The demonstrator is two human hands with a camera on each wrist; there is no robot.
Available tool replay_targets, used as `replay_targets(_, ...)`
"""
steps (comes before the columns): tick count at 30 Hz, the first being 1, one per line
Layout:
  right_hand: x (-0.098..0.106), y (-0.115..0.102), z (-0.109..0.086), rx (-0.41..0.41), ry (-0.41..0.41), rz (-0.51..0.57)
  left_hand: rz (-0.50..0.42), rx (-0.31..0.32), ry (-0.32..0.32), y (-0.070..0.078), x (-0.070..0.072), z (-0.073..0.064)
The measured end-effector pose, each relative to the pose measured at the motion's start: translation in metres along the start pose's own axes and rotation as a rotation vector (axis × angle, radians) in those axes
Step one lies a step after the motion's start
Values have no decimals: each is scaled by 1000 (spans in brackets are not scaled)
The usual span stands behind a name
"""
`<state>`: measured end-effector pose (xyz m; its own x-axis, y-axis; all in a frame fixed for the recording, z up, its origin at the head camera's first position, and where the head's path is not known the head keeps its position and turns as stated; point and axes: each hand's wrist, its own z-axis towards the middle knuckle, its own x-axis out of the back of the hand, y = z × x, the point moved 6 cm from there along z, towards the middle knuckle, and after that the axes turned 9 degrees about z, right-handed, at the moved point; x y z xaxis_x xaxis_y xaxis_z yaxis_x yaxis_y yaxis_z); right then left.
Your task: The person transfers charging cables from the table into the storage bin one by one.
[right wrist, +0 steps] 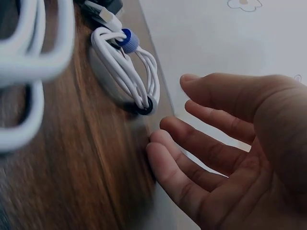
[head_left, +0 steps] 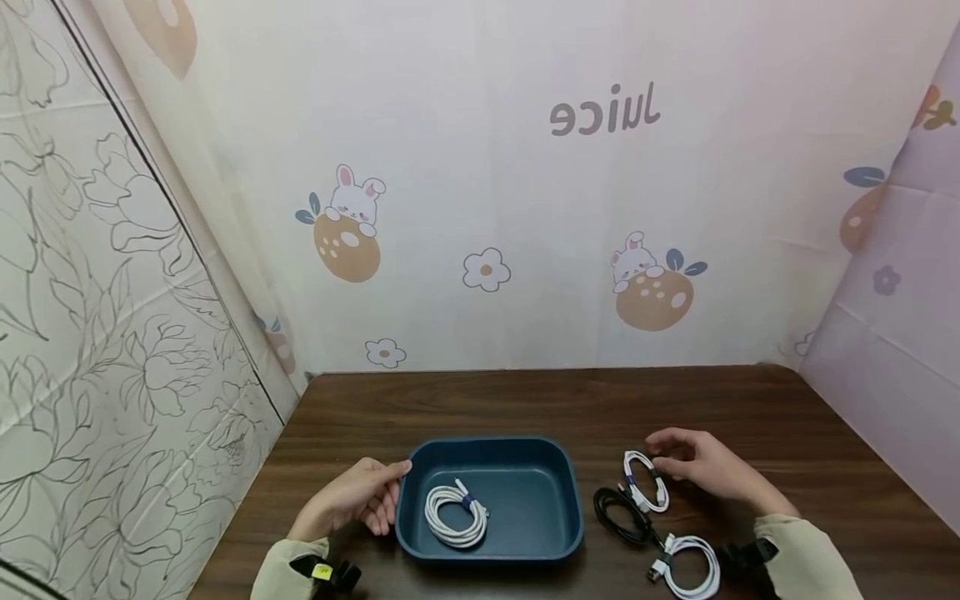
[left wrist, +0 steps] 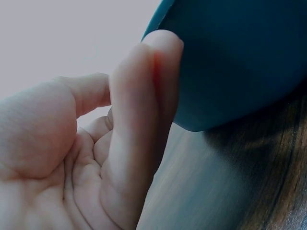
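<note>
At its upper left corner, my left hand (head_left: 360,496) holds a dark blue tray (head_left: 525,554), the thumb at the rim and the other fingers beside the outer wall. A coiled white cable (head_left: 456,533) with a purple tie lies inside the tray, on its left. My right hand (head_left: 697,462) has loosely bent fingers, and nothing sits between them in the right wrist view. It is nearest to a smaller white cable coil (right wrist: 125,69) with a blue tie and a black tie. Below this coil are a black cable (head_left: 621,525) and another white cable (head_left: 708,575).
The dark wooden table (head_left: 487,404) reaches back to a patterned cloth (head_left: 487,183). More patterned cloth hangs at both sides. The three loose cables lie close together to the right of the tray.
</note>
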<state>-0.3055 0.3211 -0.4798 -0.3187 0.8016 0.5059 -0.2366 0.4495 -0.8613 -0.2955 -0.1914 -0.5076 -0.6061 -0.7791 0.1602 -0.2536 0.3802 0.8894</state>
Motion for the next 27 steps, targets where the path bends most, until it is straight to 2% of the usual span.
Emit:
replay_targets(6, -6, -3, 0, 57, -41, -23, 7, -4, 6, 1, -1, -1)
replay_targets(9, -9, -3, 1, 59, -58, -14, 4, -4, 5, 1, -1, -1)
replay_targets(17, -16, 0, 3, 7, -100, 10, 6, -4, 5, 1, -1, -1)
replay_targets(27, -18, -1, 4, -15, -80, -52, 6, -2, 9, 1, -1, -1)
